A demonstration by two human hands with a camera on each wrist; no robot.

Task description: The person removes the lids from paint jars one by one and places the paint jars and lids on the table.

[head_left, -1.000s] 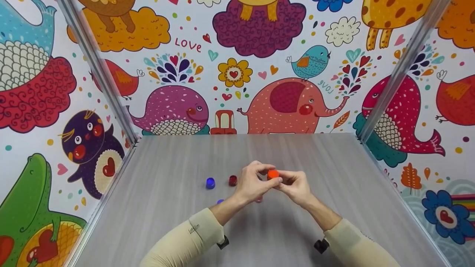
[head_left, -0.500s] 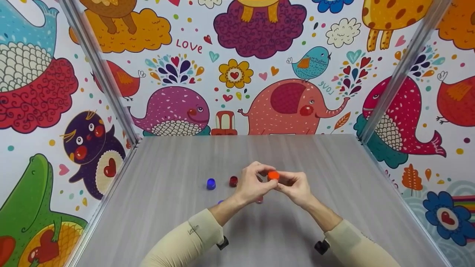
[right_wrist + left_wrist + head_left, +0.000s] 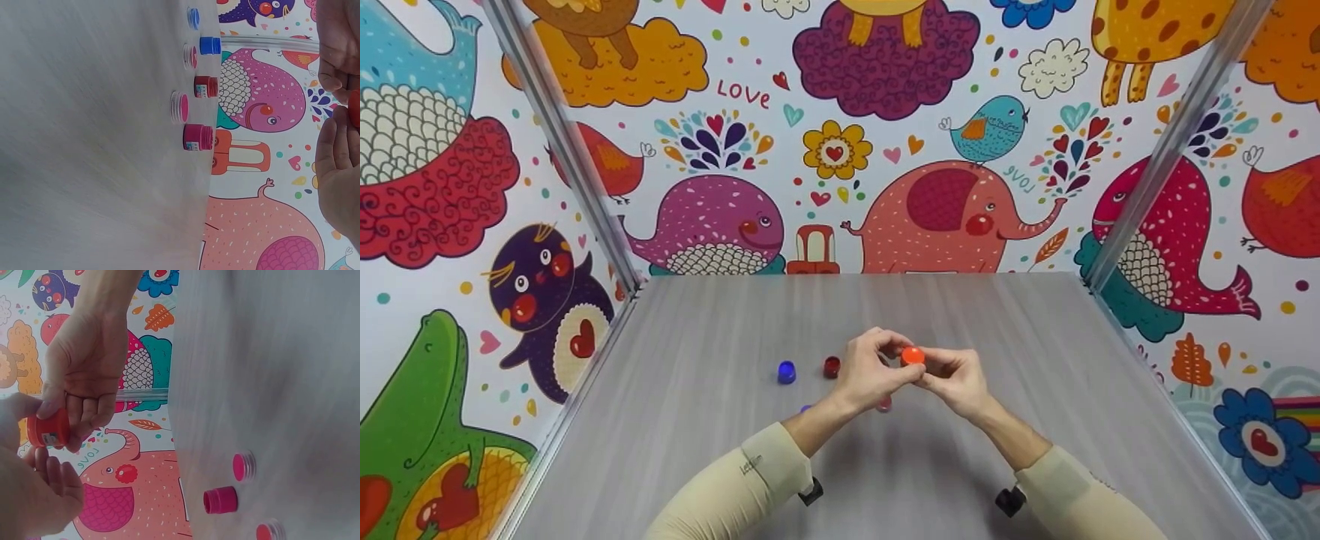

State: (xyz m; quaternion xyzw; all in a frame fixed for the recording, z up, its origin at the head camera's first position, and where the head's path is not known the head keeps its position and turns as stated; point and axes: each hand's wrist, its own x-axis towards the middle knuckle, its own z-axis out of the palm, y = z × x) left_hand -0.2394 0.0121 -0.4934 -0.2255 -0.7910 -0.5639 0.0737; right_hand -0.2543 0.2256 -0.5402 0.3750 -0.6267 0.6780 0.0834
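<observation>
A small orange paint jar (image 3: 913, 356) is held off the table between both hands. My left hand (image 3: 870, 371) grips it from the left, thumb at its near side. From the other side my right hand (image 3: 960, 379) pinches it with thumb and fingers. In the left wrist view the orange jar (image 3: 49, 429) shows a small label on its side. Whether its cap is on or off, I cannot tell. An uncapped blue jar (image 3: 786, 372) and a dark red jar (image 3: 832, 367) stand left of the hands.
In the right wrist view, a blue cap (image 3: 193, 19), a red cap (image 3: 190, 57) and a pink cap (image 3: 180, 107) lie near the blue, red and magenta jars (image 3: 198, 138). Patterned walls with metal posts enclose the grey table (image 3: 705, 322).
The orange jar stays between both hands, nearly in place. My left fingers have drawn back slightly at its far side. The jars on the table have not moved.
</observation>
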